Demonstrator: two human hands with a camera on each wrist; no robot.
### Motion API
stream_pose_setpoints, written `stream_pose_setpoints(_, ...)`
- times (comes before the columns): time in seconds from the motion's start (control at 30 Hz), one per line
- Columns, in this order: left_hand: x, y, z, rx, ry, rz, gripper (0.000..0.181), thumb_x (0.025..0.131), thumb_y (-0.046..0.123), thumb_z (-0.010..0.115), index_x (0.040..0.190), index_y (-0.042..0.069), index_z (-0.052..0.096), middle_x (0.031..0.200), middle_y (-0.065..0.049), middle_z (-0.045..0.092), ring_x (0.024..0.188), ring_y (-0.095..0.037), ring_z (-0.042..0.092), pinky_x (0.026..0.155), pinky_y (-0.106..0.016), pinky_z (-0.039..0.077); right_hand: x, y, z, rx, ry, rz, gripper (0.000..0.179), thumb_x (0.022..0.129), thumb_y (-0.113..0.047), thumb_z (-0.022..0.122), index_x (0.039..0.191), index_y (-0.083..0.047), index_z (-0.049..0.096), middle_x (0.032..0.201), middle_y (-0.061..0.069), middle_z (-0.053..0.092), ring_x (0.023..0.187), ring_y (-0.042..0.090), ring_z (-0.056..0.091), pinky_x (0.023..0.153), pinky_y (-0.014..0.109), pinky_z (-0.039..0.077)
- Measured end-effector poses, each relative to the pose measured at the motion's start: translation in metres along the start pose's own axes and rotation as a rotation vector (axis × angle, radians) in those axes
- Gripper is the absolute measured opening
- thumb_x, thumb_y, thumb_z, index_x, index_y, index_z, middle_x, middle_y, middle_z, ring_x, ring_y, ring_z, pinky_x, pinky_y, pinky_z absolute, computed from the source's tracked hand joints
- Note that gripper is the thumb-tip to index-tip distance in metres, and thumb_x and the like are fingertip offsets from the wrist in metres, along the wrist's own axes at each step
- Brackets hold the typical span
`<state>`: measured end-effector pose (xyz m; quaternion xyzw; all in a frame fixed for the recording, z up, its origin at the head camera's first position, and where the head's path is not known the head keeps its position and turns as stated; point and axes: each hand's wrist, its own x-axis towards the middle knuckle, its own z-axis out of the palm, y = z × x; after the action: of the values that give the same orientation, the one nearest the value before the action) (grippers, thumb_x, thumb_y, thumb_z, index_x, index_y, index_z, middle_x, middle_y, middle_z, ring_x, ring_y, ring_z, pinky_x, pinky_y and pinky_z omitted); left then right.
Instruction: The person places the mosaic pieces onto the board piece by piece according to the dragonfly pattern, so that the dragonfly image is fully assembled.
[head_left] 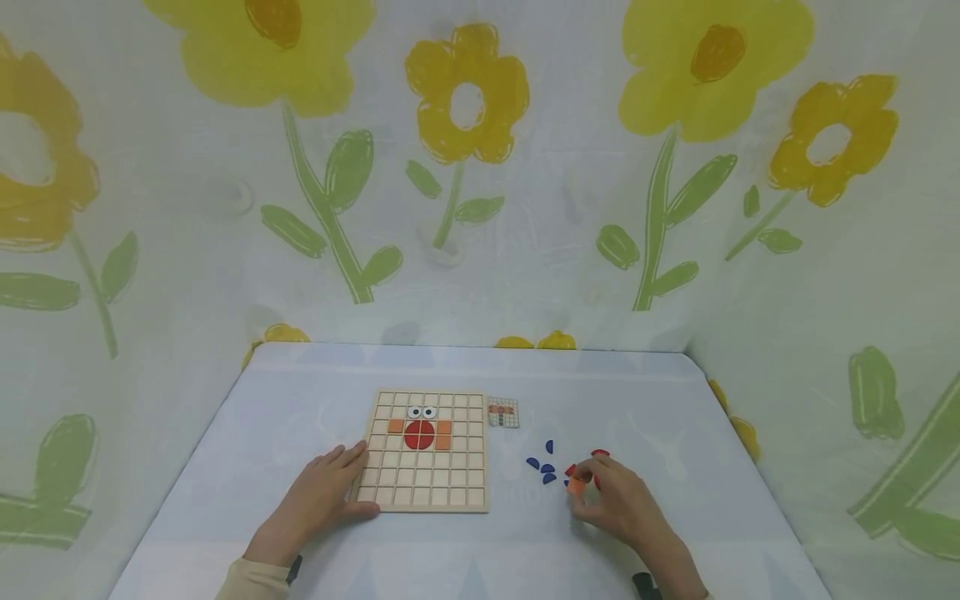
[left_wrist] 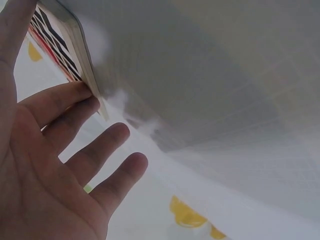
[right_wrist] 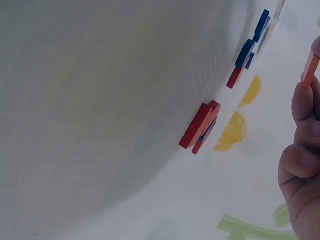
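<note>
A wooden grid board (head_left: 427,479) lies on the table. Several red quarter pieces form a circle (head_left: 419,434) on it, beneath two eye tiles (head_left: 422,412). One orange square (head_left: 395,426) sits left of the circle and two orange squares (head_left: 444,435) sit to its right. My left hand (head_left: 318,496) touches the board's left edge and lower left corner, fingers spread. Over at the right, my right hand (head_left: 622,504) pinches an orange square tile (head_left: 576,486) between thumb and fingers, just above loose pieces. In the right wrist view the tile (right_wrist: 310,70) is held edge-on.
Several blue half-circles (head_left: 548,469) lie between the board and my right hand. Red pieces (head_left: 600,452) lie around the right fingers, partly hidden. A small pattern card (head_left: 503,412) rests beside the board's upper right. Flower-printed cloth (head_left: 525,250) encloses the table's back and sides.
</note>
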<state>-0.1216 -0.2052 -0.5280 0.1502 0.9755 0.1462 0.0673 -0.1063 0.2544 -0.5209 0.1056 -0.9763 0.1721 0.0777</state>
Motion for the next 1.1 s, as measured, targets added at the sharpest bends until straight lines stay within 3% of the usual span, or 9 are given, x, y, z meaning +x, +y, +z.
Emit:
stream_pose_setpoints(0.53,0.0,0.002,-0.001,-0.002,-0.002,-0.021,0.101,0.072,0.061,0.082,0.146,-0.001,0.052,0.154,-0.016,0.047,0.139,-0.048,0.04,0.113,-0.064,0.035,0.008,-0.007,0.011,0.037,0.077,-0.153,0.029,0.069,-0.023,0.087,0.089,-0.028,0.067,0.085,-0.02,0.056,0.078,0.006,0.061,0.071,0.02,0.058)
stream_pose_setpoints(0.7,-0.001,0.002,-0.002,0.004,-0.003,-0.019,0.101,0.072,0.062,0.081,0.146,-0.001,0.052,0.154,-0.017,0.047,0.139,-0.049,0.04,0.113,-0.063,0.035,0.014,-0.023,0.019,0.071,0.078,-0.224,0.03,0.07,-0.025,0.088,0.092,-0.028,0.068,0.087,-0.019,0.059,0.078,0.006,0.062,0.07,0.017,0.058)
stream_pose_setpoints(0.93,-0.001,0.004,-0.004,-0.009,-0.007,-0.004,0.099,0.072,0.06,0.082,0.144,-0.002,0.053,0.153,-0.018,0.048,0.138,-0.049,0.041,0.112,-0.064,0.036,0.025,-0.05,0.028,0.112,0.003,-0.337,0.026,0.076,-0.029,0.087,0.098,-0.025,0.072,0.089,-0.016,0.063,0.076,0.003,0.059,0.07,0.016,0.056)
stream_pose_setpoints(1.1,-0.002,0.005,-0.005,-0.008,-0.005,0.0,0.099,0.072,0.06,0.082,0.144,-0.002,0.053,0.153,-0.018,0.048,0.138,-0.05,0.041,0.111,-0.065,0.036,0.034,-0.07,0.035,0.153,0.008,-0.418,0.024,0.079,-0.028,0.085,0.101,-0.025,0.073,0.091,-0.016,0.064,0.078,0.004,0.06,0.072,0.015,0.056)
